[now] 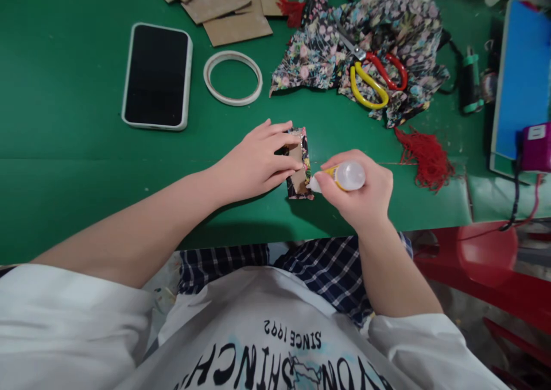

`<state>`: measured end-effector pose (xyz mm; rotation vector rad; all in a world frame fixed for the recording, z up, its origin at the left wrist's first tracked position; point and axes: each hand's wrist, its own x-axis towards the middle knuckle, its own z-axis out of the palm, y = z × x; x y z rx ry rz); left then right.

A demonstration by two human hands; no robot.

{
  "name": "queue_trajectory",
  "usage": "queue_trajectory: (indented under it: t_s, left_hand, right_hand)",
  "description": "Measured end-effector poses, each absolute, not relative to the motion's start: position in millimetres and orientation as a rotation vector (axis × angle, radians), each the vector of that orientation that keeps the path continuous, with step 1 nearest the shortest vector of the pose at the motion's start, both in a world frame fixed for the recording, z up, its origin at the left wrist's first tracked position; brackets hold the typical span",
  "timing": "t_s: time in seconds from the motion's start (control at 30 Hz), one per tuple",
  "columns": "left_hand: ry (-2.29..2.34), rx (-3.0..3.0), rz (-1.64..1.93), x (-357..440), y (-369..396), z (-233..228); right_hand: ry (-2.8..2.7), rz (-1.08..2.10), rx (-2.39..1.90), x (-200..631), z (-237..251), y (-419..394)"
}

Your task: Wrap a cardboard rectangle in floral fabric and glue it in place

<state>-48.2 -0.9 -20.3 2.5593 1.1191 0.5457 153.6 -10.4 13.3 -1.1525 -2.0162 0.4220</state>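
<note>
My left hand (258, 160) presses flat on a small cardboard piece wrapped in dark floral fabric (301, 174) on the green table (64, 149). Its fingers cover most of the cardboard face. My right hand (364, 197) grips a small clear glue bottle (344, 176) with a yellow collar. The bottle's white tip touches the piece's right edge near its lower corner.
A phone (157, 75) and a tape ring (233, 77) lie at the back left, cardboard pieces (224, 2) behind them. Floral fabric (387, 28) carries red-and-yellow scissors (376, 74). A red tassel (426, 157) lies to the right, near a blue board (520, 74).
</note>
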Motion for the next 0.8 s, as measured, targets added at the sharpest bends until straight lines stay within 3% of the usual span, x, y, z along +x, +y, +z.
queue_trajectory:
  t_s: [0.33, 0.8]
  left_hand:
    - [1.116, 2.559, 0.543, -48, -1, -20]
    - [1.131, 2.579, 0.530, -48, -1, -20]
  right_hand:
    - [-1.853, 0.463, -1.196, 166, 13, -10]
    - [-2.094, 0.403, -1.065, 162, 14, -11]
